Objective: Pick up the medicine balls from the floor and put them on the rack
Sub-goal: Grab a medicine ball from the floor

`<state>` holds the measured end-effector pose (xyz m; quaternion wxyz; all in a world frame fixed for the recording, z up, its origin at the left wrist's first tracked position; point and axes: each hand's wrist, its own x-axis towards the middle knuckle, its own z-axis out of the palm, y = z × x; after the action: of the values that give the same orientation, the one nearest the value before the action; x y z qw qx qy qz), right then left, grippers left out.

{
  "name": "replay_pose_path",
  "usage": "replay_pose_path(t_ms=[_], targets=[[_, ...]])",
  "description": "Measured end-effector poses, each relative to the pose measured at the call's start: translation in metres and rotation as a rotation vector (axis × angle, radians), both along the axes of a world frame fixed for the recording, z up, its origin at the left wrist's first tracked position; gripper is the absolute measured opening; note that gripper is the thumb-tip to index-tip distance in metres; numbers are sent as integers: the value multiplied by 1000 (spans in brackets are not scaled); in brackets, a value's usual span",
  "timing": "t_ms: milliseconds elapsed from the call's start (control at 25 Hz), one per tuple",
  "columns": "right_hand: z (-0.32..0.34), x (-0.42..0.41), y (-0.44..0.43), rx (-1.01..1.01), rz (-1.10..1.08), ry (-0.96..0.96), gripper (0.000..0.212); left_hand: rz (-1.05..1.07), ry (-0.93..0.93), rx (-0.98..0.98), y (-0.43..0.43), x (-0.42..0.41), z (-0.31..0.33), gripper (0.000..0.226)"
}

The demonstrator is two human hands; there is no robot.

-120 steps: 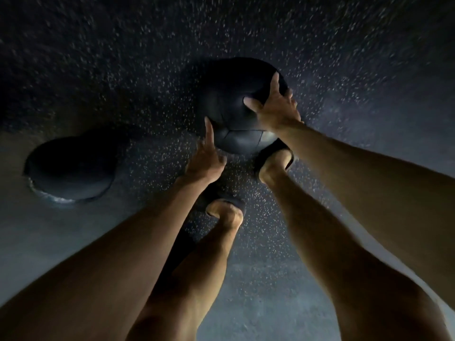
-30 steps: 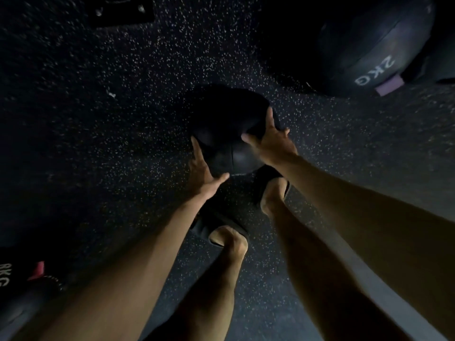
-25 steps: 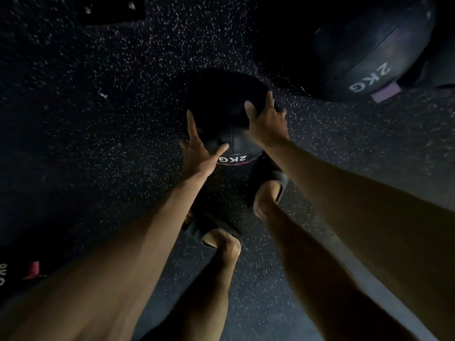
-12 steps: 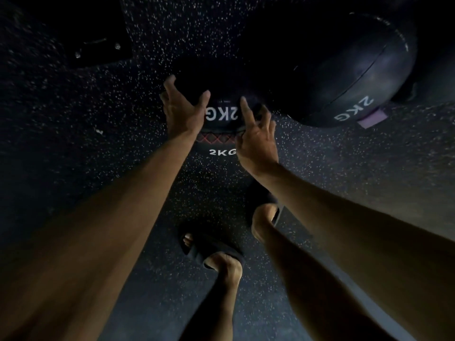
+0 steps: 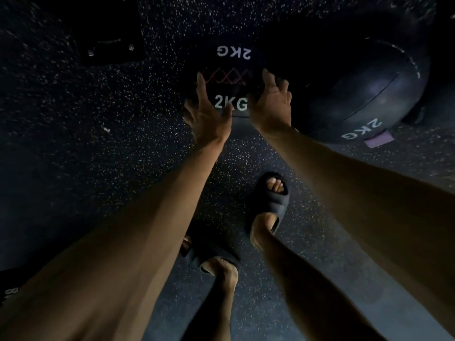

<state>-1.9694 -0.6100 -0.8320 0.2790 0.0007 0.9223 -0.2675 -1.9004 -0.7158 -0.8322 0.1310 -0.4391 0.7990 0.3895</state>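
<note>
1. Hands: the left hand [image 5: 209,114] and right hand [image 5: 270,107] are flanking the small medicine ball [image 5: 229,77], one on each near side, with its "2KG" print showing between them.
2. Grip: both hands are lying wide open, fingers straight and spread against the ball's skin, and nothing is curling round it. I cannot tell whether they are carrying its weight or only touching it.
3. Ball position: it is sitting ahead of the person's right sandal [image 5: 273,200], just beside a larger medicine ball [image 5: 364,94] on the right, also marked 2KG. It's too dark to say if the two are touching, or if either is resting on the speckled floor [image 5: 98,156] or on a low rack tier.
4. Rack: I'm not seeing one clearly. The dark plate with bolts [image 5: 110,45] at upper left may be its foot, but that's a guess.
5. Progress: I'm judging this ball as mid-handling, not confirmed placed. A dark shape with a pale numeral [image 5: 9,291] at the lower left edge is looking like another ball waiting — so work is likely remaining.
</note>
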Motion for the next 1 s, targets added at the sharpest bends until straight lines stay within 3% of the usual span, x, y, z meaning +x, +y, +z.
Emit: replay_pose_path(t_ms=[160, 320, 440, 560, 680, 800, 1000], targets=[[12, 11, 9, -5, -10, -118, 67, -124, -52, 38, -8, 0, 6, 98], [46, 42, 8, 83, 171, -167, 56, -146, -104, 135, -5, 32, 37, 91], [99, 70, 10, 71, 282, -277, 35, -177, -172, 38, -12, 65, 104, 57], [173, 102, 12, 122, 421, -359, 34, -218, -285, -9, -32, 105, 190, 41], [274, 140, 4, 124, 569, -356, 39, -243, -348, 21, -48, 155, 285, 36], [367, 185, -4, 121, 736, -310, 41, -246, -291, 52, -47, 214, 364, 34], [456, 253, 4, 109, 903, -214, 33, -87, -282, 69, -11, 327, 437, 33]])
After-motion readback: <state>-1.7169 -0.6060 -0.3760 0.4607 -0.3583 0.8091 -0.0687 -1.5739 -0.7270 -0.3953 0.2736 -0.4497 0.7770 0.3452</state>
